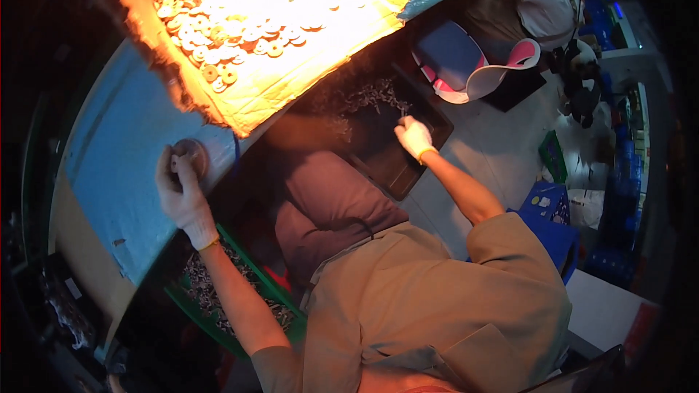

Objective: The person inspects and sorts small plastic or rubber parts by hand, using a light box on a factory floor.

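White gloves cover both of my hands. My left hand is closed at a round brownish disc on the blue tabletop; thumb and fingers come together over its near left side, around a small pale round piece. Away to the right, my right hand reaches over a dark bin, its fingers curled together. Just beyond its fingertips lies a heap of small metal parts. Whatever the right fingers pinch is too small to make out.
A brightly lit cardboard box with many round washers stands on the table. Below my left forearm sits a green crate of small metal parts. A chair and a seated person are at the far right.
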A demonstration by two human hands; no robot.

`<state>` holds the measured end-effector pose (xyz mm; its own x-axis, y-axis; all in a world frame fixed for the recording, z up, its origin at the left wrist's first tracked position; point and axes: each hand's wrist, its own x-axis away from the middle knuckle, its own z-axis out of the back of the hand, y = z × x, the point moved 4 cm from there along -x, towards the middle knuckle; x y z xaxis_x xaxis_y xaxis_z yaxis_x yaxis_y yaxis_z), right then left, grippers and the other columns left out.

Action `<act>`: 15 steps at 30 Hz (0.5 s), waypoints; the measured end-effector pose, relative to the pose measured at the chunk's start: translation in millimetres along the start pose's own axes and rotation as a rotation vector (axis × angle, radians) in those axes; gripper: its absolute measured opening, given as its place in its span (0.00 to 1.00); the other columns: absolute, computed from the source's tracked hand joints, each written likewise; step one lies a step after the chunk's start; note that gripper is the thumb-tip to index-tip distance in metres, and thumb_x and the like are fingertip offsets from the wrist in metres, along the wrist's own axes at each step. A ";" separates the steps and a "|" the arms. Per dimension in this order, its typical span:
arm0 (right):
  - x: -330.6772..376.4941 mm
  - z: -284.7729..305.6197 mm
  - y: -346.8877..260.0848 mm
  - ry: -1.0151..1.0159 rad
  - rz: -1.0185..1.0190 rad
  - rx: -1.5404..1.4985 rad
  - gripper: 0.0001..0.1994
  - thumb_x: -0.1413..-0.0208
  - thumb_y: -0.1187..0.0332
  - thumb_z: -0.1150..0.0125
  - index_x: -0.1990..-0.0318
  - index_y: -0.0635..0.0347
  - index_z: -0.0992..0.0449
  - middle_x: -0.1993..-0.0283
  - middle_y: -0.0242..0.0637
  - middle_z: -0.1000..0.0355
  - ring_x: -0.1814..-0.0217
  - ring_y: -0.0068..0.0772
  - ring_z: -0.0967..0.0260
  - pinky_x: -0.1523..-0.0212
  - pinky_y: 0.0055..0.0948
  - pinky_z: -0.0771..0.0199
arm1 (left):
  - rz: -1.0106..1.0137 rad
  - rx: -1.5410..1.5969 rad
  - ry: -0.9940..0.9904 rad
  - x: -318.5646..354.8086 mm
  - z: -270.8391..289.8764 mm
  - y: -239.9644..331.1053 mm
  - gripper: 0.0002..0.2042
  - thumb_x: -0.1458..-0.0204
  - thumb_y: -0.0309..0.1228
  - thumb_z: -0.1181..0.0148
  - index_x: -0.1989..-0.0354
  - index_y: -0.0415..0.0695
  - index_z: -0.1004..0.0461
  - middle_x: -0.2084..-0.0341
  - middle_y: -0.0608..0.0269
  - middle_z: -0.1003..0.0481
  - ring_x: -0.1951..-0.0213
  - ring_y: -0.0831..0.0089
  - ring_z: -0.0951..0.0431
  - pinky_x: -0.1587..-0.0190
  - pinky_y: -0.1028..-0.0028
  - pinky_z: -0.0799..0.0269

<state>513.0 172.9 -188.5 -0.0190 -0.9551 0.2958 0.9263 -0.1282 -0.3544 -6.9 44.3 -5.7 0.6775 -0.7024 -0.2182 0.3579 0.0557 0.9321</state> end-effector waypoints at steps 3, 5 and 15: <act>-29.4 11.4 17.8 0.163 -0.026 0.100 0.23 0.40 0.55 0.38 0.45 0.63 0.25 0.48 0.58 0.23 0.43 0.59 0.25 0.41 0.48 0.25 | 0.014 -0.026 0.015 7.1 1.2 5.2 0.20 0.33 0.33 0.40 0.39 0.32 0.27 0.48 0.53 0.22 0.48 0.71 0.22 0.42 0.73 0.27; -52.2 10.8 18.9 0.173 -0.014 0.086 0.24 0.40 0.54 0.37 0.44 0.64 0.25 0.46 0.58 0.24 0.42 0.58 0.25 0.41 0.48 0.25 | 0.008 -0.018 0.013 10.4 -1.2 4.9 0.20 0.33 0.34 0.40 0.39 0.32 0.27 0.47 0.53 0.22 0.47 0.71 0.22 0.42 0.72 0.27; -70.5 -41.6 25.9 0.183 -0.128 0.009 0.27 0.46 0.56 0.29 0.46 0.69 0.25 0.48 0.61 0.25 0.44 0.60 0.24 0.45 0.47 0.22 | 0.008 -0.113 0.045 6.1 14.5 -1.3 0.18 0.34 0.32 0.41 0.41 0.34 0.26 0.48 0.53 0.22 0.47 0.69 0.22 0.41 0.70 0.28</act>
<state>522.6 225.7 -255.5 -0.2035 -0.9639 0.1716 0.9155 -0.2494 -0.3158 -12.6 29.6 -4.1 0.7079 -0.6692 -0.2259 0.4208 0.1427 0.8958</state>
